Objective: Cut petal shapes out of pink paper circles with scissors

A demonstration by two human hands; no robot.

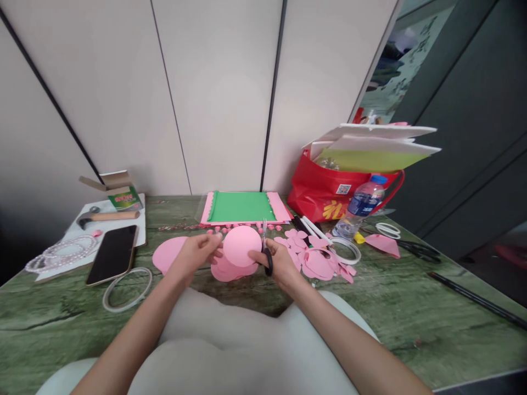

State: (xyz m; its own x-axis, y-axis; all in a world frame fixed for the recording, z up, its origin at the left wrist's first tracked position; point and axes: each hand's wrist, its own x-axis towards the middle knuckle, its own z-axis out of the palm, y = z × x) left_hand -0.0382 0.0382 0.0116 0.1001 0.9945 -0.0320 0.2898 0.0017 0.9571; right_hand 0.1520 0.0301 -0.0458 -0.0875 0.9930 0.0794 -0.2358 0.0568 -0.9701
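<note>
My right hand (281, 262) is closed round a pair of scissors (268, 258) with dark handles, its blades pointing up and away. The thumb of that hand lies over the lower right edge of a pink paper circle (242, 244), which stands tilted towards me. Beside the circle's left edge, my left hand (197, 253) has its fingers curled together; what they pinch, if anything, is too small to make out. Under the circle lie more round pink paper pieces (230, 273). Another pink paper disc (168, 252) is partly covered by my left hand.
Behind lies a green sheet (241, 206) on pink paper. Pink cut-outs (317, 263), a tape roll (346, 251), a bottle (362, 206) and a red bag (315, 186) are at right. A phone (113, 255), hammer (111, 216), beads (61, 253) and white ring (127, 291) lie left.
</note>
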